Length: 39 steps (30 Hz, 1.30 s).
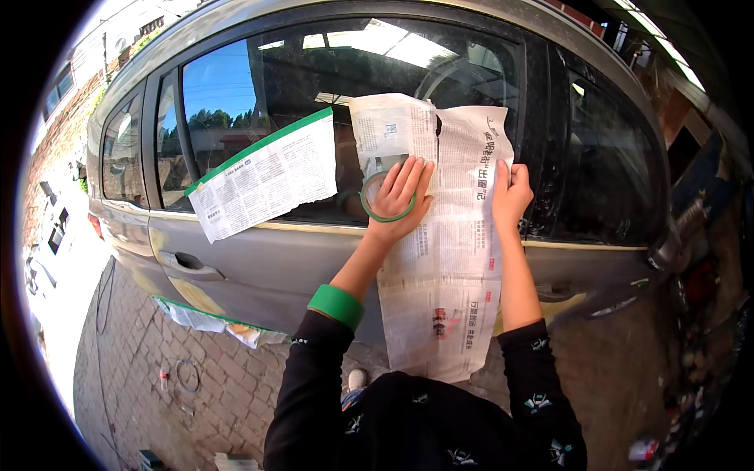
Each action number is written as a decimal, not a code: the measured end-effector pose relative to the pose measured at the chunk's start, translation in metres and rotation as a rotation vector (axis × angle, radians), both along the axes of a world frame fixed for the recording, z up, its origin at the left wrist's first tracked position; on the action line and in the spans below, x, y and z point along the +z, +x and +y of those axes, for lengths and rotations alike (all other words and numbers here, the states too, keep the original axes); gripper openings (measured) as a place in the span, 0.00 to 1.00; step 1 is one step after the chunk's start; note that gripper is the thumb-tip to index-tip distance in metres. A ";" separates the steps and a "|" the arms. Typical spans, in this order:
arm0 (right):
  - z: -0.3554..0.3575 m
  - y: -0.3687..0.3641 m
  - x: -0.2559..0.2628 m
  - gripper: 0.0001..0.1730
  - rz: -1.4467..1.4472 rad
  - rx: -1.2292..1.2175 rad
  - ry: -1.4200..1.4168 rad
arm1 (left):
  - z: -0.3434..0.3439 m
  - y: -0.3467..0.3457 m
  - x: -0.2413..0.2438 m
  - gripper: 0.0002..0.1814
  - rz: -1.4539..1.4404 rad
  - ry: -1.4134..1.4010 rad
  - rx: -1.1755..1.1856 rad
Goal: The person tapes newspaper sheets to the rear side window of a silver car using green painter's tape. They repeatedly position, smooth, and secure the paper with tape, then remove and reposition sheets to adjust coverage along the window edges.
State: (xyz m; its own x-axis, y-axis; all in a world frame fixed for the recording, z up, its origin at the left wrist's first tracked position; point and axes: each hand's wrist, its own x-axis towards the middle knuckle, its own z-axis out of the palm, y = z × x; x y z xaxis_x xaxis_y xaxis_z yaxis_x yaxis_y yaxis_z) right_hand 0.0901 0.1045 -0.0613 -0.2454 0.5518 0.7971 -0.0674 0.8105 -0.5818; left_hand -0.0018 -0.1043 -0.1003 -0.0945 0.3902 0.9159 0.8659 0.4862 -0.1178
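Note:
A long newspaper sheet (439,247) hangs over the car's window and door, with a tear at its top edge. My left hand (397,197) rests on the sheet's left part, fingers extended, with a thin roll of green masking tape (364,203) looped around it. At the sheet's right edge, my right hand (511,197) grips the paper between thumb and fingers. A wider green tape roll (336,306) sits around my left wrist. Left of my hands, a smaller newspaper piece (265,173) is fixed slantwise across the window glass (294,76) by a green tape strip (259,150).
The grey car door (283,253) has a door handle (191,265) and yellowish patches. Taped paper (206,321) hangs along its lower edge. On the brick paving (129,365) lie a bottle (164,377), a coiled ring (188,375) and a cable (101,329).

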 end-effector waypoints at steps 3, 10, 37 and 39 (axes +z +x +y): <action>0.000 -0.005 -0.005 0.18 0.018 -0.066 0.062 | 0.000 -0.001 0.002 0.39 -0.051 -0.030 0.013; 0.002 -0.001 -0.009 0.17 0.011 -0.038 0.041 | 0.001 0.002 0.003 0.38 -0.043 -0.023 0.049; 0.015 0.021 -0.034 0.16 -0.058 0.017 0.063 | 0.000 -0.002 -0.001 0.40 -0.035 -0.064 0.070; 0.010 0.016 -0.035 0.15 -0.008 -0.059 0.130 | -0.001 -0.003 0.000 0.40 -0.038 -0.066 0.068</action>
State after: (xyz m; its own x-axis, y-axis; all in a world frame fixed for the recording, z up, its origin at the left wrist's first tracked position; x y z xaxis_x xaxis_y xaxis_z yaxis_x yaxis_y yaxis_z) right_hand 0.1063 0.1147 -0.0962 -0.2223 0.4578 0.8608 -0.0137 0.8814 -0.4722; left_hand -0.0045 -0.1050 -0.1005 -0.1565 0.4410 0.8838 0.8358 0.5359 -0.1194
